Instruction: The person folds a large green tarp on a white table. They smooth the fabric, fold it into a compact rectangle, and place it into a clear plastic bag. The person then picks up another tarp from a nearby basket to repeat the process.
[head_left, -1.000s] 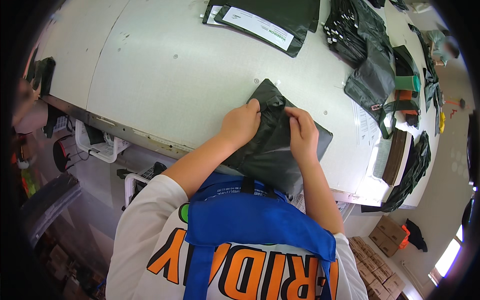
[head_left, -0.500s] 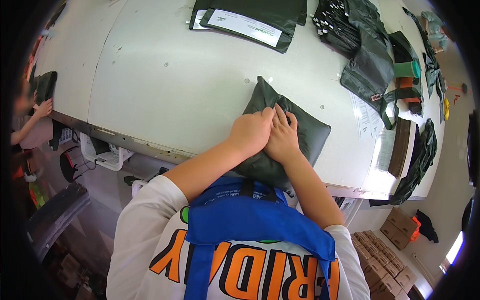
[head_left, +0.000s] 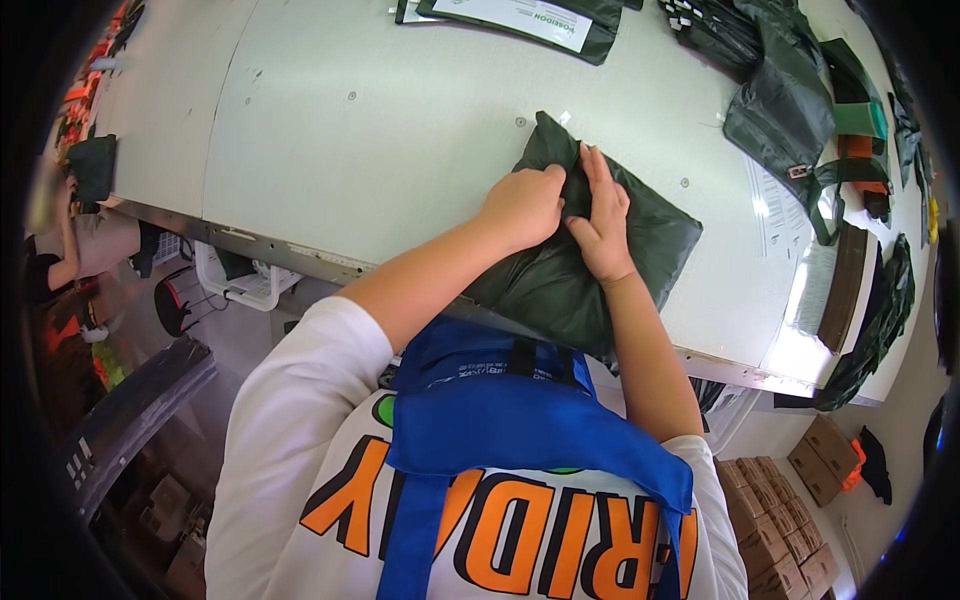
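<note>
A dark green, square-looking fabric pouch lies turned at an angle on the pale tabletop, its lower corner over the near edge. My left hand is closed on the pouch's fabric, left of its middle; what its fingertips pinch is partly hidden. Flat on the pouch beside it rests my right hand, fingers stretched and pointing away from me, thumb toward the left hand. A crease runs across the cloth between the two hands.
Flat dark packets with a white label lie at the far edge. Dark green bags and a green roll sit at the right. Below the table's left edge is a white basket. Someone at far left holds a dark pouch.
My hands have moved apart: the right one has opened flat on the pouch, the left stays closed. The whole view has shifted, with the table appearing higher.
</note>
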